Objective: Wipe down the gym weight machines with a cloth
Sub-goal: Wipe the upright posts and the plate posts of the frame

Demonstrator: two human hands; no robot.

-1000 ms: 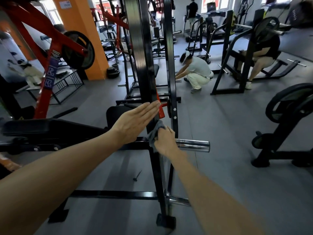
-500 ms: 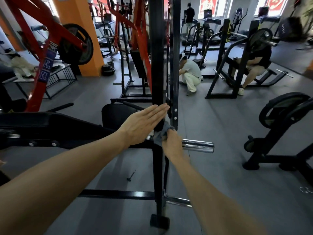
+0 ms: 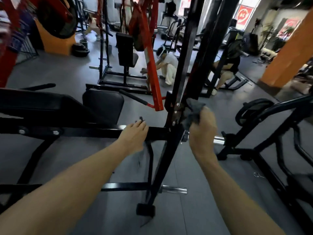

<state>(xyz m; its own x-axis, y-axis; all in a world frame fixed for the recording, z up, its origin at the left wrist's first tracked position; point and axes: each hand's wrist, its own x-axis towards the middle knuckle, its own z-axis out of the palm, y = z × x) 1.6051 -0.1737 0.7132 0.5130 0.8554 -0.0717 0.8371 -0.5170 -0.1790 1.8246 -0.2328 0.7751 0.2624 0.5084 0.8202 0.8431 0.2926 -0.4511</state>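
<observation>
Right hand (image 3: 202, 131) has the gray cloth (image 3: 194, 112) bunched up in curled fingers, pressed against the black upright post (image 3: 182, 68) just above the chrome peg (image 3: 218, 140). Left hand (image 3: 133, 136) rests on the horizontal black bar (image 3: 101, 132) left of that post, fingers mostly straight, gripping nothing.

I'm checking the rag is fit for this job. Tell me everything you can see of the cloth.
The cloth is dark grey and looks like soft fabric, bunched and crumpled rather than folded. The right hand grips its lower part in curled fingers, while the loose upper end pokes above the fist. It is pressed against the black upright post of the machine, beside a bolted bracket and above the chrome peg. Stains or dampness cannot be told.
</observation>
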